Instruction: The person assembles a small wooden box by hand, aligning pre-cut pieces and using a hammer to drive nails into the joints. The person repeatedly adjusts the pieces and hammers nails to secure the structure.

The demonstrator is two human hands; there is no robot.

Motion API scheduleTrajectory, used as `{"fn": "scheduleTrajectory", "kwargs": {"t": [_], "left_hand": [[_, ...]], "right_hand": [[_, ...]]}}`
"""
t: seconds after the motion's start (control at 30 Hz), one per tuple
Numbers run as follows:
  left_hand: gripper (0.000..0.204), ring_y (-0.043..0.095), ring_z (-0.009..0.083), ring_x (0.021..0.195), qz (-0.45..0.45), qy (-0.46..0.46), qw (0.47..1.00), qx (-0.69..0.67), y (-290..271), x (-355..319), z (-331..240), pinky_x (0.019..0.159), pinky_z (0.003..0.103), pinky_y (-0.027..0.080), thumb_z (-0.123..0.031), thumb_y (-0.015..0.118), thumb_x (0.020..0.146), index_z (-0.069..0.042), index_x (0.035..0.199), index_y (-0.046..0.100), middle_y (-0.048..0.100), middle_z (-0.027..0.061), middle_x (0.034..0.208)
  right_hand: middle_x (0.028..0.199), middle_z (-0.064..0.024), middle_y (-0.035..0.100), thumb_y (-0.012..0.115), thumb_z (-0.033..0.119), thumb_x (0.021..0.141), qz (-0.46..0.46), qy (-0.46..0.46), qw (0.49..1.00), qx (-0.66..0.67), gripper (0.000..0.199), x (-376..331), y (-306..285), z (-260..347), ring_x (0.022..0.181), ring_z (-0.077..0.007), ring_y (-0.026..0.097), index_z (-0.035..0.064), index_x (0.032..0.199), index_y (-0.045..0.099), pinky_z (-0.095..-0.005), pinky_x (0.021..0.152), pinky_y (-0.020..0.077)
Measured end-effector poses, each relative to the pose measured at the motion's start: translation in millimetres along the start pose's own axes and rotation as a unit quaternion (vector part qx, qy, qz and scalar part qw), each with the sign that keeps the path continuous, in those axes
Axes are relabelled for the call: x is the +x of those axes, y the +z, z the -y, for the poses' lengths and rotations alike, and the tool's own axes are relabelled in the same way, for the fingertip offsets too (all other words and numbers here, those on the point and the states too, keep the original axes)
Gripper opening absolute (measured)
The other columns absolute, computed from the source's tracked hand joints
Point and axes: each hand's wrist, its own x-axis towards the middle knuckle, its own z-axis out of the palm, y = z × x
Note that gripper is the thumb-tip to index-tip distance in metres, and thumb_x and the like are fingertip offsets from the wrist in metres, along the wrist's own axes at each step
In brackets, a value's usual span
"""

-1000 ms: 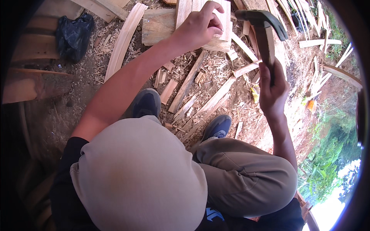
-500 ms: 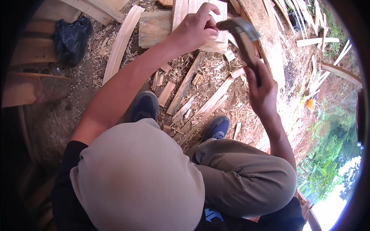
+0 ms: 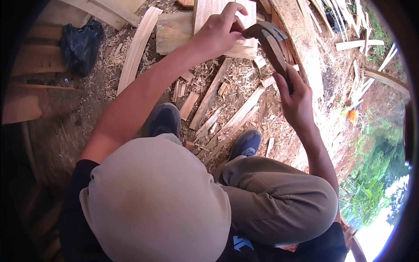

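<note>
Right hand (image 3: 297, 98) gripping hammer (image 3: 270, 43), head pointing toward left hand (image 3: 218, 32).

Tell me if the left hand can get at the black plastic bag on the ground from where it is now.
Probably yes. The left hand rests on the pale wooden board, pinching something too small to identify. Between it and the black bag lie only flat planks and wood chips, nothing tall. It would have to let go and swing left.

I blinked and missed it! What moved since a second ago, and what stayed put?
The dark claw hammer in the right hand swung down and to the left, so its head is now close to the left hand. That left hand stayed pinched on the pale wooden board. Both blue shoes and the black plastic bag stayed in place.
</note>
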Motion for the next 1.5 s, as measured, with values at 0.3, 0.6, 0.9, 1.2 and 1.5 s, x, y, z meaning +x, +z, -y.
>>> {"fn": "scheduleTrajectory", "kwargs": {"t": [0.3, 0.6, 0.9, 1.2, 1.5], "left_hand": [[0.048, 0.071, 0.0285, 0.08, 0.011, -0.032, 0.999, -0.008, 0.5, 0.4, -2.9, 0.074, 0.039, 0.055, 0.002, 0.065, 0.087, -0.004, 0.127, 0.04, 0.069, 0.0156, 0.084], [0.049, 0.071, 0.0287, 0.08, -0.014, 0.018, 1.0, -0.003, 0.9, -1.3, 6.6, 0.072, 0.039, 0.054, 0.002, 0.066, 0.087, -0.003, 0.128, 0.039, 0.069, 0.016, 0.085], [0.05, 0.072, 0.0289, 0.082, 0.001, -0.01, 1.0, -0.008, -1.0, 1.3, 3.4, 0.074, 0.039, 0.055, 0.003, 0.067, 0.086, -0.004, 0.127, 0.04, 0.07, 0.0163, 0.084], [0.05, 0.071, 0.0285, 0.081, 0.013, -0.026, 1.0, -0.013, -2.2, 1.6, -0.8, 0.075, 0.039, 0.054, 0.003, 0.067, 0.087, -0.004, 0.128, 0.039, 0.069, 0.0167, 0.084], [0.052, 0.07, 0.0316, 0.082, 0.015, -0.045, 0.998, 0.029, -3.5, -1.5, -0.4, 0.074, 0.042, 0.053, 0.0, 0.067, 0.086, -0.005, 0.129, 0.039, 0.069, 0.0168, 0.086]], "right_hand": [[0.072, -0.0047, 0.064, 0.063, 0.017, 0.104, -0.051, -0.041, 0.998, -0.004, 0.025, 0.4, 5.5, -4.5, 0.062, -0.0075, 0.054, 0.0001, 0.123, 0.065, -0.0269, 0.056, 0.045], [0.086, -0.0224, 0.072, 0.062, 0.015, 0.102, -0.009, -0.001, 1.0, -0.008, 0.025, -0.2, -3.7, 8.8, 0.075, -0.0224, 0.074, 0.0037, 0.125, 0.061, -0.0377, 0.063, 0.0537], [0.074, -0.0126, 0.064, 0.065, 0.019, 0.102, -0.014, 0.008, 1.0, 0.001, 0.026, 4.6, -5.1, 5.3, 0.063, -0.015, 0.059, 0.0042, 0.124, 0.064, -0.0323, 0.059, 0.0465], [0.092, -0.0186, 0.072, 0.063, 0.014, 0.102, 0.0, 0.03, 1.0, 0.01, 0.027, 5.3, -6.0, 0.0, 0.079, -0.0237, 0.072, 0.0012, 0.126, 0.063, -0.0356, 0.069, 0.0532], [0.086, -0.0189, 0.07, 0.063, 0.015, 0.102, 0.005, 0.017, 1.0, 0.012, 0.028, 4.7, -7.9, 4.1, 0.073, -0.0194, 0.07, 0.0049, 0.128, 0.062, -0.0349, 0.066, 0.0527]]}}
